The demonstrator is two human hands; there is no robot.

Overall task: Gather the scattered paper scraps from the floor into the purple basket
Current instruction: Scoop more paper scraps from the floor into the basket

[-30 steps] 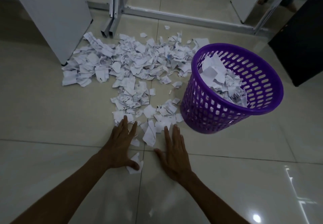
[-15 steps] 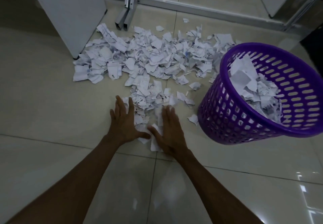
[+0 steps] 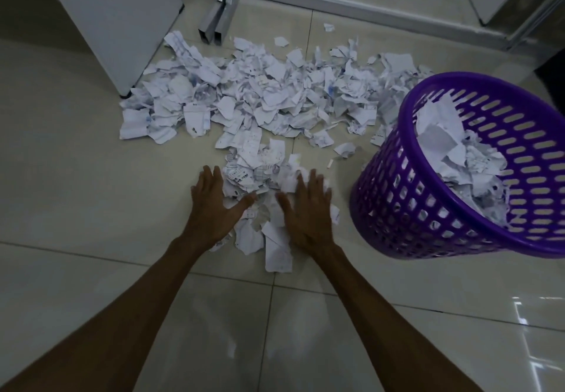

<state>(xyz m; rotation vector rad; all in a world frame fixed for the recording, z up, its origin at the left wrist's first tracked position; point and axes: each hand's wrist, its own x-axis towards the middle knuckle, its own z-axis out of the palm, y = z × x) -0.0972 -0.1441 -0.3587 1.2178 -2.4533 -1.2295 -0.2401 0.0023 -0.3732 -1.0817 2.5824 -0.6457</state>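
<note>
Two bare hands flat on the tiled floor [image 3: 76, 177], head view only. Left hand [image 3: 215, 208] palm down at about 7 o'clock of a small clump of paper scraps [image 3: 260, 184], fingers [image 3: 211, 177] spread wide, thumb angled in toward the clump. Right hand [image 3: 308, 208] palm down at about 5 o'clock of the same clump, its fingers also extended and open, resting on scraps. Neither hand grips anything; the clump sits bracketed between the two hands, with a few pieces spilling toward the wrists at 6 o'clock.

Main pile of scraps [image 3: 275, 92] lies farther out at 12 o'clock from the hands, wide and dense, white torn pieces with some printed marks. Its left end touches the foot of a white panel [image 3: 116, 18]. Metal frame legs [image 3: 218, 12] stand just behind the pile.

Purple basket [image 3: 406, 208] stands at 3 o'clock from the hands, near the right hand but apart from it, perforated wall, already part filled with scraps. Pile's right end reaches the basket's far side.
</note>
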